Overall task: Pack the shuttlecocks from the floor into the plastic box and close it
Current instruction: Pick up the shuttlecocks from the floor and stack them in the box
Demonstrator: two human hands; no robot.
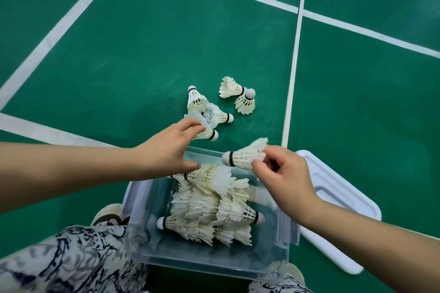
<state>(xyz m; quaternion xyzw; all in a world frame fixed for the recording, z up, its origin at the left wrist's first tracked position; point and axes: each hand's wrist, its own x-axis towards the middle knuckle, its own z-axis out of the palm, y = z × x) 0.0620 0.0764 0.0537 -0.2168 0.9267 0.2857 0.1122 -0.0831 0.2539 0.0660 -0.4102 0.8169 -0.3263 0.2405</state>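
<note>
Patterned trousers [71,266] cover our knees at the bottom edge, and a shoe [107,216] shows at 9 o'clock of the plastic box [145,202]. We see the box standing open on the green floor [142,50] right in front of us. A heap of packed shuttlecocks [209,211] lies inside it, with corks pointing to different sides. The white lid [340,200] lies flat on the floor at 3 o'clock of the box, right against its side.

Our right hand [283,178] pinches one held shuttlecock [240,157] by its feather skirt. It hangs above the box's far rim with its cork pointing to 9 o'clock.

Our left hand [166,150] reaches past the far rim toward 12 o'clock and is released. Its straight fingertips touch the feathers of the nearest of a cluster of three shuttlecocks [209,115], while the thumb stays well apart over the box. That cluster lies on the floor at 12 o'clock of the box, its feathers tangled together. A pair of shuttlecocks [238,95] lies touching each other just beyond it, at about 1 o'clock.

White court lines [295,54] cross the floor farther out.
</note>
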